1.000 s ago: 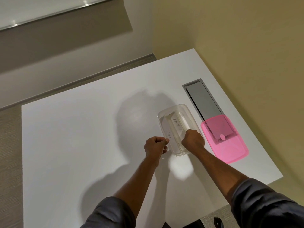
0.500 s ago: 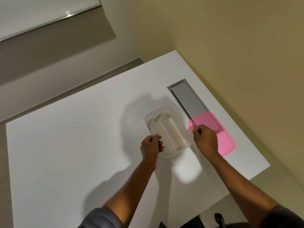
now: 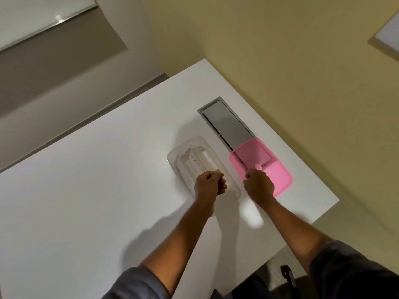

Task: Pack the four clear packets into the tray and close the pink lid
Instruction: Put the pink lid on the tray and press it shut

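A clear plastic tray (image 3: 172, 160) lies on the white table (image 3: 86, 190), with clear packets (image 3: 194, 162) inside it, one bearing handwritten letters. My left hand (image 3: 209, 184) is curled in a fist over the tray's near end; whether it grips anything I cannot tell. The translucent pink lid (image 3: 278, 171) lies flat to the right of the tray, partly over a grey slot. My right hand (image 3: 258, 184) rests on the lid's near left edge, fingers closed on it.
A grey metal cable slot (image 3: 224, 124) is set into the table behind the pink lid. The table's right edge (image 3: 313, 169) runs close to a yellow wall. A dark object (image 3: 287, 275) lies on the floor below the near edge.
My right hand left the tray and went right to the pink lid, now closing on its edge. My left hand shifted onto the tray's near end. The camera view swung.
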Demonstrator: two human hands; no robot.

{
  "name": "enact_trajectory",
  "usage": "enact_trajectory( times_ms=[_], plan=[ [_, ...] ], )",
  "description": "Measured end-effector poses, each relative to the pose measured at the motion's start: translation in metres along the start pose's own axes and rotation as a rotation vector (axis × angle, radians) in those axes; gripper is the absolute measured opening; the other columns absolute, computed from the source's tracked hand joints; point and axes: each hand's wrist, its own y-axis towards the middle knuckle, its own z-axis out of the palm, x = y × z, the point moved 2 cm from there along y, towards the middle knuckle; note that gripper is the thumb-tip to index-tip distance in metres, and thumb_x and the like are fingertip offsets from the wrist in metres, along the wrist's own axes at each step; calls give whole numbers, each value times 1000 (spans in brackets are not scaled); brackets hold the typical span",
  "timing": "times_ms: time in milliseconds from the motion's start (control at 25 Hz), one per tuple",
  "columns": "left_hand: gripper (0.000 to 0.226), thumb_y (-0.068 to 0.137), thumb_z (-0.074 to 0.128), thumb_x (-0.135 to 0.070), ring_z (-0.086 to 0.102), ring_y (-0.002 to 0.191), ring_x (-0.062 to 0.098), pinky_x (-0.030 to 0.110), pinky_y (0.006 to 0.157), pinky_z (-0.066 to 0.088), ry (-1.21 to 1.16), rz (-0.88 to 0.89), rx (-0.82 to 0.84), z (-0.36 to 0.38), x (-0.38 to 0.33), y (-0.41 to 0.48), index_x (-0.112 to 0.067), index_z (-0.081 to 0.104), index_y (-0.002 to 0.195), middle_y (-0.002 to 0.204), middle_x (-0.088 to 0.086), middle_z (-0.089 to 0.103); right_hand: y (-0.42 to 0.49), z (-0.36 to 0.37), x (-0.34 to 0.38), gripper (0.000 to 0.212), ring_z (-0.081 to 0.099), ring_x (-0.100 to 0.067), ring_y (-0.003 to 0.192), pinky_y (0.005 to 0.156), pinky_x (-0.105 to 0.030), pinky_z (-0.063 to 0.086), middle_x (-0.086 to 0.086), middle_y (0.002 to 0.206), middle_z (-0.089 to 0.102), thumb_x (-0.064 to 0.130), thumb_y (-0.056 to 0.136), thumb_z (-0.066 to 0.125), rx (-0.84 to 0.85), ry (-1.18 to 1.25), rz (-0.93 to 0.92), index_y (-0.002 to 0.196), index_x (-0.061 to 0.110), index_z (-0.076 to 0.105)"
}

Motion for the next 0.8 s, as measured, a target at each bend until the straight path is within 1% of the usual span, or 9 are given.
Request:
enact_trajectory(
  times_ms=[120, 240, 360, 440, 520, 600, 680, 720, 800],
  plan=[
    [21, 108, 64, -20, 73, 76, 24, 44, 84, 68, 18, -9, 0, 4, 1, 2, -4, 77, 104, 86, 13, 77, -2, -2, -1, 6, 77, -28, 79, 78, -42, 66, 1, 79, 70, 16, 95, 77, 1, -9, 11, 94, 12, 74],
    [20, 109, 64, -21, 74, 78, 25, 47, 87, 68, 25, -19, 0, 6, 2, 3, -6, 77, 105, 87, 14, 77, -4, -1, 1, 13, 76, -25, 71, 74, -37, 65, 0, 74, 72, 19, 92, 82, -19, -16, -28, 88, 10, 73],
    [21, 110, 63, -23, 74, 78, 26, 47, 88, 68, 29, -23, 3, 5, 3, 2, -7, 77, 106, 87, 13, 77, -7, 0, 0, 8, 77, -26, 72, 70, -36, 65, -4, 79, 75, 11, 94, 78, -38, -59, -63, 89, 9, 72],
    [22, 110, 63, -23, 74, 78, 25, 45, 87, 68, 28, -26, 6, 4, 4, 2, -7, 77, 107, 87, 13, 78, -9, -5, 2, 5, 78, -29, 72, 69, -38, 66, -7, 82, 77, 10, 96, 75, -68, -93, -61, 91, 8, 74],
    [21, 109, 65, -23, 75, 78, 25, 43, 85, 68, 19, -35, 12, 3, 6, 3, -6, 77, 107, 86, 12, 78, -11, -14, 6, 7, 77, -29, 68, 67, -39, 66, -6, 79, 76, 10, 96, 72, -124, -126, -70, 89, 9, 74],
    [21, 108, 66, -22, 75, 79, 26, 43, 85, 68, 1, -43, 29, 3, 7, 3, -5, 77, 108, 86, 13, 77, -13, -27, 12, 10, 75, -28, 62, 61, -38, 65, -7, 76, 76, 8, 95, 71, -189, -140, -88, 86, 8, 73],
    [20, 108, 67, -21, 75, 80, 27, 44, 86, 68, -20, -47, 48, 4, 5, 3, -4, 76, 108, 87, 14, 77, -14, -45, 17, 13, 71, -26, 57, 54, -32, 60, -8, 76, 76, 5, 96, 68, -249, -117, -106, 84, 7, 73],
    [19, 107, 67, -20, 75, 80, 27, 44, 86, 68, -32, -47, 60, 6, 3, 3, -3, 76, 107, 86, 14, 76, -14, -55, 19, 14, 69, -25, 57, 53, -28, 55, -7, 77, 75, 5, 97, 67, -267, -96, -118, 84, 8, 73],
    [18, 107, 68, -19, 76, 82, 28, 46, 89, 68, -51, -45, 89, 9, 0, 1, -3, 75, 108, 88, 14, 77, -15, -77, 27, 12, 70, -24, 64, 58, -27, 52, -5, 83, 76, 9, 99, 66, -280, -62, -152, 89, 10, 74]
  ],
)
